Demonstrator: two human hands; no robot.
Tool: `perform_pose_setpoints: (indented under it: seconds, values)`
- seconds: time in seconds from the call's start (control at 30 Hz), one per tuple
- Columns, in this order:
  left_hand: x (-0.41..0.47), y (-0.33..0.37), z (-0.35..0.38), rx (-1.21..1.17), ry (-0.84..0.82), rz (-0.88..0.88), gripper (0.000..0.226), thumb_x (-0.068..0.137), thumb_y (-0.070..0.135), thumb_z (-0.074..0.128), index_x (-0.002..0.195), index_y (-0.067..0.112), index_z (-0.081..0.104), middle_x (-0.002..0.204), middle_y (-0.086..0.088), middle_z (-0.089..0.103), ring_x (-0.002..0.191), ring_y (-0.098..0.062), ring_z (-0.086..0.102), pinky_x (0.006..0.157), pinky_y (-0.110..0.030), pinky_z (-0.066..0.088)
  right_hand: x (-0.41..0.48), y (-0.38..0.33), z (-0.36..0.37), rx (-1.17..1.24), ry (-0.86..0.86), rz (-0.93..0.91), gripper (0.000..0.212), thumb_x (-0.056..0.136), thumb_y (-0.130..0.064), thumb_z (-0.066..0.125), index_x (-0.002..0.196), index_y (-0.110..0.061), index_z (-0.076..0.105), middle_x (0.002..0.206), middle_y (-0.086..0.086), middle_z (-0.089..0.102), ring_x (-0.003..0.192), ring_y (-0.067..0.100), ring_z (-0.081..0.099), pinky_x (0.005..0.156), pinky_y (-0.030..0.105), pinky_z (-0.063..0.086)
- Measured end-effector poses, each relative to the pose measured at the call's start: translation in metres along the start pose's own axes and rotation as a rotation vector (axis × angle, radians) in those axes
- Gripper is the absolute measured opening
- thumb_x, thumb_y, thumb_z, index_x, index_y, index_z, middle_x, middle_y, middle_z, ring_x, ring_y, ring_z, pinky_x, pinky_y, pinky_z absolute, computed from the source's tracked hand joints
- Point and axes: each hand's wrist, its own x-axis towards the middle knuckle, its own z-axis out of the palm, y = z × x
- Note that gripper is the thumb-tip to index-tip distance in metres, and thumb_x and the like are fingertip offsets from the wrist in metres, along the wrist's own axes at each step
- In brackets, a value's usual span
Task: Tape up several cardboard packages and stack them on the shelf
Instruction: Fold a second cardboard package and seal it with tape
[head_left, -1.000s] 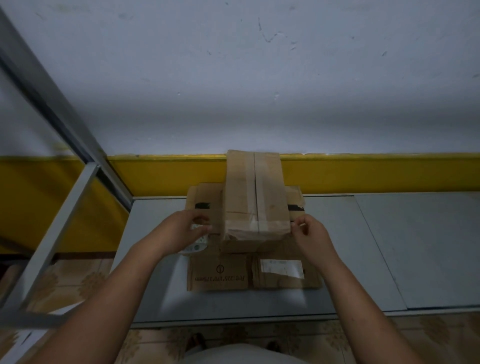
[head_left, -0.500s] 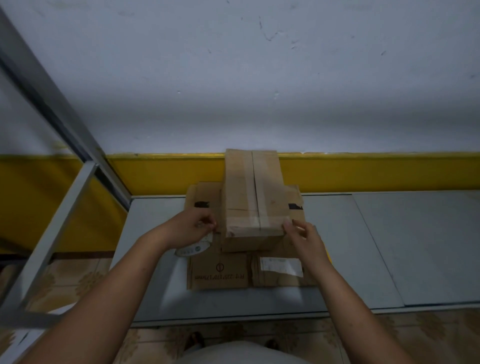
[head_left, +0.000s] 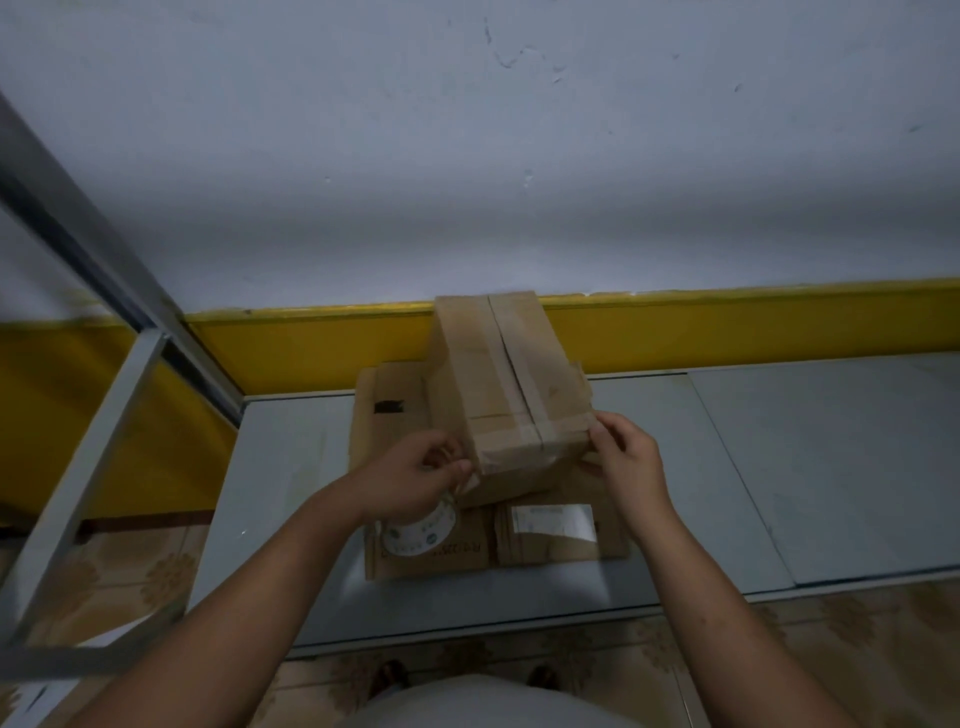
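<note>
Left hand (head_left: 415, 475) was curled, gripping the tape roll (head_left: 422, 531) under the palm, thumb and forefinger pinched together at the near-left corner of the top box (head_left: 506, 395). Right hand (head_left: 627, 460) had its fingers bent narrow, pinching the near-right corner of that box where a tape strip ran across the end. Top box was long, taped along its seam, lying slightly askew on the bottom box (head_left: 397, 415), which was flatter and wider with a white label (head_left: 552, 521) on its near side. Both sat on the grey shelf (head_left: 810, 467), against the yellow band (head_left: 311, 353) of the wall. Metal frame (head_left: 101, 415) stood at left; tiled floor (head_left: 857, 629) below
</note>
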Motion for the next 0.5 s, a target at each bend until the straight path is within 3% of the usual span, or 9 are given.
perform_pose_setpoints:
  seconds: [0.1, 0.23, 0.3, 0.43, 0.5]
  values:
    - [0.002, 0.012, 0.025, -0.080, 0.001, 0.014, 0.015, 0.102, 0.038, 0.069, 0.097, 0.024, 0.071, 0.098, -0.001, 0.077, 0.098, -0.021, 0.073, 0.094, -0.053, 0.058, 0.012, 0.001, -0.014, -0.008, 0.058, 0.022, 0.025, 0.108, -0.022, 0.052, 0.111, -0.028, 0.076, 0.103, -0.009, 0.077, 0.098, 0.015, 0.073, 0.085, 0.045, 0.064]
    - [0.009, 0.026, 0.050, -0.180, 0.042, 0.089, 0.014, 0.101, 0.040, 0.070, 0.091, 0.030, 0.073, 0.094, -0.003, 0.077, 0.091, -0.029, 0.074, 0.083, -0.056, 0.059, 0.025, -0.007, -0.030, -0.024, 0.092, -0.039, 0.030, 0.107, -0.028, 0.048, 0.100, -0.036, 0.077, 0.099, -0.011, 0.077, 0.094, 0.011, 0.073, 0.085, 0.046, 0.064]
    - [0.013, 0.031, 0.057, -0.200, 0.060, 0.126, 0.018, 0.098, 0.050, 0.068, 0.092, 0.034, 0.074, 0.093, 0.002, 0.078, 0.088, -0.022, 0.075, 0.078, -0.050, 0.061, 0.031, -0.012, -0.034, -0.001, 0.097, -0.062, 0.033, 0.106, -0.030, 0.048, 0.097, -0.039, 0.078, 0.097, -0.010, 0.077, 0.093, 0.013, 0.072, 0.084, 0.046, 0.063]
    - [0.017, 0.029, 0.063, -0.177, 0.089, 0.175, 0.028, 0.091, 0.064, 0.064, 0.091, 0.038, 0.074, 0.091, 0.010, 0.078, 0.087, -0.004, 0.073, 0.070, -0.019, 0.054, 0.034, -0.013, -0.040, 0.058, 0.035, -0.051, 0.031, 0.108, -0.032, 0.047, 0.107, -0.033, 0.078, 0.105, -0.008, 0.077, 0.100, 0.010, 0.073, 0.078, 0.032, 0.062]
    - [0.019, 0.022, 0.063, -0.183, 0.061, 0.139, 0.023, 0.096, 0.055, 0.067, 0.090, 0.034, 0.074, 0.093, 0.007, 0.079, 0.090, -0.008, 0.075, 0.078, -0.025, 0.058, 0.033, -0.005, -0.043, 0.141, -0.008, 0.028, 0.032, 0.109, -0.034, 0.045, 0.116, -0.027, 0.076, 0.111, -0.005, 0.077, 0.104, 0.011, 0.072, 0.077, 0.028, 0.061]
